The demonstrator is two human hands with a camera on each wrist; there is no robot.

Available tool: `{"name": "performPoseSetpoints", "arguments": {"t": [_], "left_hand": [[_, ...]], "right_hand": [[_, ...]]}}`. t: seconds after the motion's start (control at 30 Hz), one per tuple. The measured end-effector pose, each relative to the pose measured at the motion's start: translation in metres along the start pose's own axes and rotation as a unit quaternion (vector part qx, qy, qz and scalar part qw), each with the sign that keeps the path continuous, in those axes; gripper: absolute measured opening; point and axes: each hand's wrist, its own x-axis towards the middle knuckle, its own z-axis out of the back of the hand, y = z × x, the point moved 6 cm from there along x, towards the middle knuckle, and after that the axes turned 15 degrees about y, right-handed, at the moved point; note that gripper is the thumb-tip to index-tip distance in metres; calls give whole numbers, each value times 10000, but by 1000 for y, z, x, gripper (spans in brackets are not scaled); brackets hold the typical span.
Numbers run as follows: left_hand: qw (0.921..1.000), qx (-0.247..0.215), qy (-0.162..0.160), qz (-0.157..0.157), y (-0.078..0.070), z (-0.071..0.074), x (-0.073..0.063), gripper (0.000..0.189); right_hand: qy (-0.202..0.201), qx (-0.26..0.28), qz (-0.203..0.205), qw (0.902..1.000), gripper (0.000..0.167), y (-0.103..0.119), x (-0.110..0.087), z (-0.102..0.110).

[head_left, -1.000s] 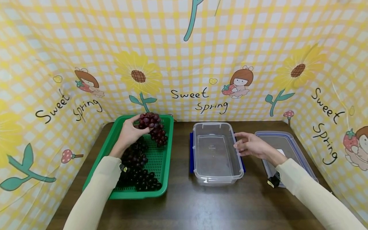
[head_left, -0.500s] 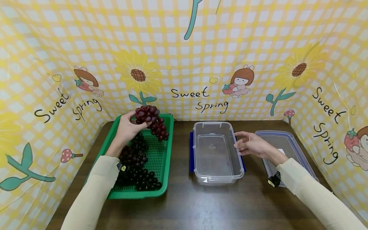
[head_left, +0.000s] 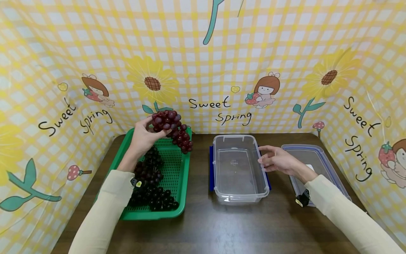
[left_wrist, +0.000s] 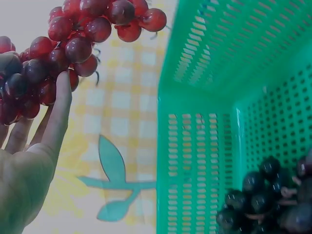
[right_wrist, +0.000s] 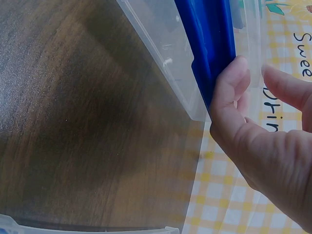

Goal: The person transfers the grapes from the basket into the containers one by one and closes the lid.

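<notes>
My left hand (head_left: 142, 137) holds a bunch of red grapes (head_left: 180, 135) over the far end of a green basket (head_left: 187, 169), thumb and fingers around its upper part. The lower end of the bunch hangs past the basket's right rim. In the left wrist view the red grapes (left_wrist: 78, 48) cover some fingertips. Darker grapes (head_left: 149, 176) lie inside the basket. My right hand (head_left: 279, 160) touches the right side of a clear plastic container (head_left: 236, 197) with loosely bent fingers. Close up, fingertips rest against its blue latch (right_wrist: 209, 44).
A clear lid with a bluish edge (head_left: 307, 151) lies on the brown table (head_left: 209, 225), partly beneath the right forearm. Yellow checked cloth (head_left: 203, 70) stands as a wall behind and at both sides. The container has a second blue latch (head_left: 211, 169) at its left.
My left hand has lifted the red grapes higher above the basket and slightly to the right. My right hand stays at the container's side.
</notes>
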Motion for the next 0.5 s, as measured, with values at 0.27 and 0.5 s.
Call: {"name": "performPoseSetpoints", "arguments": {"t": [0.27,0.5], "left_hand": [[9990,240,255,-266,-16,-21,10,52],[9983,236,402,-363,-22,-33,17,53]], "right_hand": [[-23,-37,12,10000,75,-1,0,1],[-18,-64,13,10000,75,0,0,1]]}}
